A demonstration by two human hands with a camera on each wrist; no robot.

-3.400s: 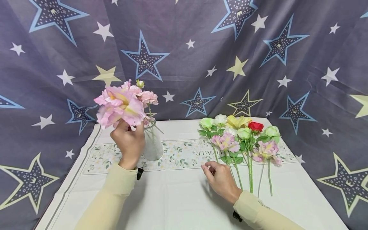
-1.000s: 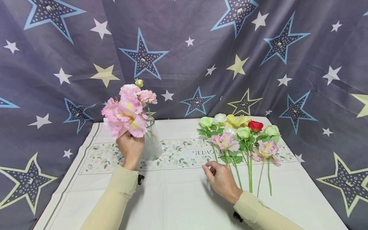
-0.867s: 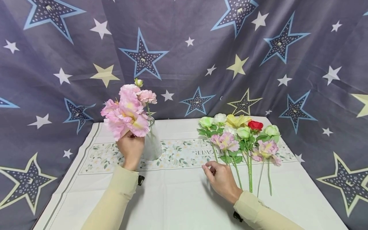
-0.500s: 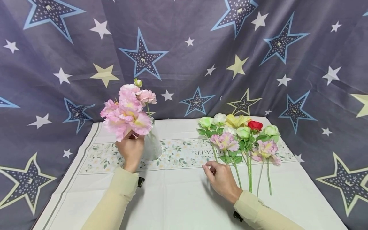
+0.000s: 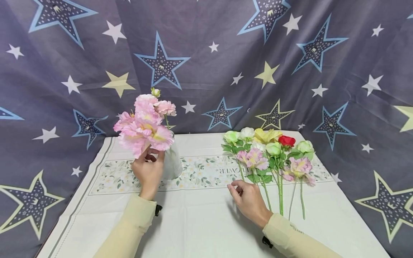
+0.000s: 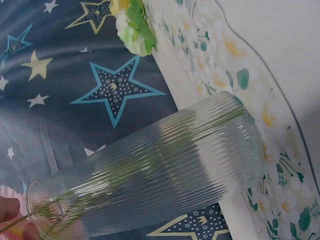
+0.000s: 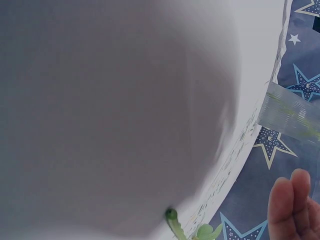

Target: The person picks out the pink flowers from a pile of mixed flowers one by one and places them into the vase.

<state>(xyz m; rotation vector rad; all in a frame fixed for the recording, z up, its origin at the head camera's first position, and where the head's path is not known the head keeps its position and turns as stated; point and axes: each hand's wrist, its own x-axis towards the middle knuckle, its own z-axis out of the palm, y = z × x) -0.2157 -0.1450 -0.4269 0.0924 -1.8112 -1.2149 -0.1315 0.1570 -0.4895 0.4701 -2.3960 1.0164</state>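
My left hand (image 5: 149, 175) is beside the ribbed clear glass vase (image 5: 173, 165), just below a large pink flower (image 5: 145, 130) with yellow-tinged petals. In the left wrist view, the fingers (image 6: 9, 209) pinch a thin stem (image 6: 16, 222) right at the vase's mouth, and green stems show through the glass. Behind that blossom, small pink blooms (image 5: 166, 108) and a bud (image 5: 156, 92) rise above the vase. My right hand (image 5: 250, 204) rests low over the table, fingers loosely curled and holding nothing, just left of the flower stems (image 5: 281, 200).
Several flowers lie on the right of the table: a red rose (image 5: 286, 141), a yellow flower (image 5: 267, 136), pale green roses (image 5: 232, 137) and pink ruffled ones (image 5: 253, 158). A printed floral band crosses the white tablecloth (image 5: 200, 222). Behind hangs a star-patterned curtain (image 5: 206, 79).
The large pink flower has come down lower at the vase and its petals have turned rightward. My left hand has lowered with it, its fingers now loosened somewhat. The right hand stays put.
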